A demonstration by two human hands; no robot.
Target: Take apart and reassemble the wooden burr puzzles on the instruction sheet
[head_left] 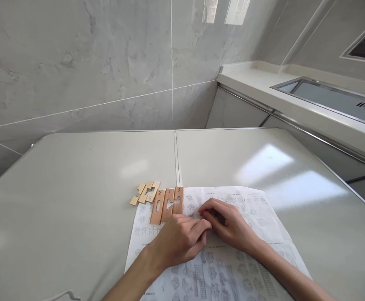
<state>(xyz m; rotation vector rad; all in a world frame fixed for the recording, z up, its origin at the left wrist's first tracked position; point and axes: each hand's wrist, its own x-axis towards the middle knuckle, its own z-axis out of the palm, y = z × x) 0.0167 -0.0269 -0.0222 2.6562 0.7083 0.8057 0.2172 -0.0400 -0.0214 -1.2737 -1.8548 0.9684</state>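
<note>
My left hand (184, 237) is curled closed over the printed sheet, its thumb and fingers pressed together. Close beside it, nearly touching, my right hand (226, 220) has its fingers bent into a pinch; anything in either hand is hidden. Just past my left hand lie three reddish-brown wooden puzzle pieces side by side: one marked 2 (158, 206) with a long slot, one marked 1 (168, 205) and one marked 3 (178, 200), these two with notches. Left of them sits a group of paler notched wooden pieces (145, 192). The paper sheet (223, 251) carries small diagrams and text.
A glossy pale table (75, 188) with a seam down its middle bears everything. Grey tiled wall (107, 62) rises behind it. At the right stands a white counter (248, 77) with an inset glass panel (330, 98). A pale cord (65, 295) shows at the lower left.
</note>
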